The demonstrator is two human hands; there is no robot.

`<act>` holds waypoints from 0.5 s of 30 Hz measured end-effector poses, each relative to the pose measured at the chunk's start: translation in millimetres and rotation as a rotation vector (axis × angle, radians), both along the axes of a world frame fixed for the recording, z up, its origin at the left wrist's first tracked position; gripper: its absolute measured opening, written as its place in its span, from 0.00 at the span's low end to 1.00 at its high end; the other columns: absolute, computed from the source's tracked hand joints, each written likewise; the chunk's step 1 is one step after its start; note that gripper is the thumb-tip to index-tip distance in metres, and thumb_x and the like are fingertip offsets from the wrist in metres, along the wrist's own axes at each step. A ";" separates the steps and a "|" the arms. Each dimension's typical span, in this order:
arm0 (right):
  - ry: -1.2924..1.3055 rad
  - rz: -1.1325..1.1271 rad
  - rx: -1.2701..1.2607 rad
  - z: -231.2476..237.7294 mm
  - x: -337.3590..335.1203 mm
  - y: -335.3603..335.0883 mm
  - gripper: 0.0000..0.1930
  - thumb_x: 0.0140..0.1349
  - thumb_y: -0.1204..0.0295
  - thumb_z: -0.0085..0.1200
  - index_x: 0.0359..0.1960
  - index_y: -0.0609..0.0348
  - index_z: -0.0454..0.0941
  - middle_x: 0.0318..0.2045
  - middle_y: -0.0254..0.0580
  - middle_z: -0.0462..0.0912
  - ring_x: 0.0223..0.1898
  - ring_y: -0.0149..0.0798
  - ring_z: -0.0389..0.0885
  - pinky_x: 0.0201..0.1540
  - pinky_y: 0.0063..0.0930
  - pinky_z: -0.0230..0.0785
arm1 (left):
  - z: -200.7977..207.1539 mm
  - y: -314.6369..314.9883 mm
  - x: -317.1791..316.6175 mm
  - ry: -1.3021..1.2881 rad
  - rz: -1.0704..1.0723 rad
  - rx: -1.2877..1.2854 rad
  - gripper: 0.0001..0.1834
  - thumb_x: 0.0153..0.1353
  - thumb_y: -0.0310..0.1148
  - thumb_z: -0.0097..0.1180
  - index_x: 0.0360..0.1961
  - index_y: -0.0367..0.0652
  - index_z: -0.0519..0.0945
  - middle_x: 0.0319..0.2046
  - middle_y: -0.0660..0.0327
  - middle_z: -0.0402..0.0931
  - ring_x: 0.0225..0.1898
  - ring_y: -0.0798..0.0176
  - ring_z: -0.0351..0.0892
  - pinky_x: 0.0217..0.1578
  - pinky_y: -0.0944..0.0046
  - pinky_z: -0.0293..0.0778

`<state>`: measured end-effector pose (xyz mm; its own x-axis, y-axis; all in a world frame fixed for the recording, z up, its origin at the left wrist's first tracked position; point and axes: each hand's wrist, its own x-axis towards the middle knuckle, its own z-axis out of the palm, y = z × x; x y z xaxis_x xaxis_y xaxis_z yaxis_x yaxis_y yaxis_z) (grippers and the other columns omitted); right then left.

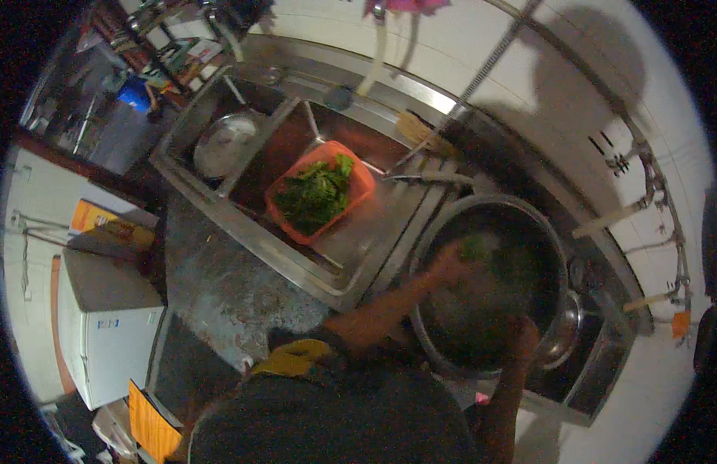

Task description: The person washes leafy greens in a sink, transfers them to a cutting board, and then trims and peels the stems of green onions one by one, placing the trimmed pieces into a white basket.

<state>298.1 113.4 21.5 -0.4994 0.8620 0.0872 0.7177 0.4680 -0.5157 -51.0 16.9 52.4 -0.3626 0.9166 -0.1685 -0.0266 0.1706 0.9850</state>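
Over the large dark basin, both hands work among leafy greens lying in water. Left hand rests at the basin's near-left rim, fingers curled around a small clump of leaves. Right hand reaches in from the lower edge; whether it is open or closed cannot be told in the dim, blurred interior. An orange basket holding more greens sits in the steel sink, well apart to the left. Good practice, judged from this view: swish leaves loosely, lifting them clear so that grit settles below.
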 end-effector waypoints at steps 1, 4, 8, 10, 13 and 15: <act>0.067 -0.060 -0.080 2.4 6.3 -7.7 0.16 0.63 0.64 0.48 0.49 0.60 0.76 0.46 0.48 0.77 0.46 0.47 0.76 0.50 0.36 0.69 | 4.4 -11.4 -29.9 0.051 0.024 0.015 0.26 0.58 0.45 0.59 0.53 0.40 0.73 0.46 0.54 0.77 0.47 0.54 0.76 0.49 0.54 0.72; 0.091 -0.178 -0.262 22.7 10.1 -29.2 0.18 0.66 0.67 0.45 0.54 0.59 0.74 0.54 0.47 0.75 0.53 0.47 0.75 0.56 0.36 0.68 | 3.3 -52.0 -144.9 0.111 0.115 0.130 0.15 0.57 0.37 0.61 0.42 0.42 0.76 0.34 0.64 0.76 0.38 0.60 0.74 0.43 0.62 0.72; -0.174 -0.151 -0.210 58.5 -1.4 -28.4 0.18 0.62 0.61 0.50 0.46 0.62 0.76 0.42 0.42 0.78 0.42 0.39 0.76 0.45 0.33 0.69 | -28.5 -103.4 -264.5 0.442 0.494 -0.140 0.13 0.57 0.35 0.61 0.42 0.44 0.75 0.35 0.63 0.73 0.39 0.60 0.72 0.42 0.62 0.71; 0.071 -0.305 -0.477 58.1 -6.8 -26.2 0.22 0.57 0.57 0.55 0.42 0.65 0.78 0.35 0.41 0.81 0.37 0.34 0.78 0.41 0.31 0.70 | -46.3 -112.1 -307.8 0.668 0.508 -0.294 0.15 0.57 0.35 0.61 0.44 0.43 0.74 0.38 0.61 0.72 0.41 0.59 0.72 0.44 0.61 0.71; 0.453 -0.492 -0.649 35.6 -8.3 -39.4 0.22 0.59 0.63 0.56 0.50 0.65 0.72 0.40 0.43 0.80 0.39 0.40 0.78 0.44 0.32 0.70 | -59.4 -119.8 -341.6 0.808 0.511 -0.498 0.18 0.56 0.36 0.61 0.46 0.43 0.74 0.41 0.59 0.72 0.44 0.58 0.72 0.46 0.60 0.70; 0.259 -0.408 -0.518 18.4 -8.6 -43.3 0.22 0.58 0.64 0.56 0.51 0.65 0.72 0.42 0.44 0.80 0.41 0.43 0.78 0.44 0.34 0.72 | -56.3 -123.1 -343.4 0.833 0.548 -0.538 0.20 0.56 0.36 0.62 0.48 0.43 0.73 0.44 0.58 0.71 0.45 0.57 0.72 0.47 0.60 0.70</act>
<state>289.5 70.1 39.9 -0.1468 0.9384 -0.3127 0.6076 -0.1639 -0.7771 -394.4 -106.3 -3.8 -0.8769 0.4806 -0.0113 0.4013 0.7448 0.5331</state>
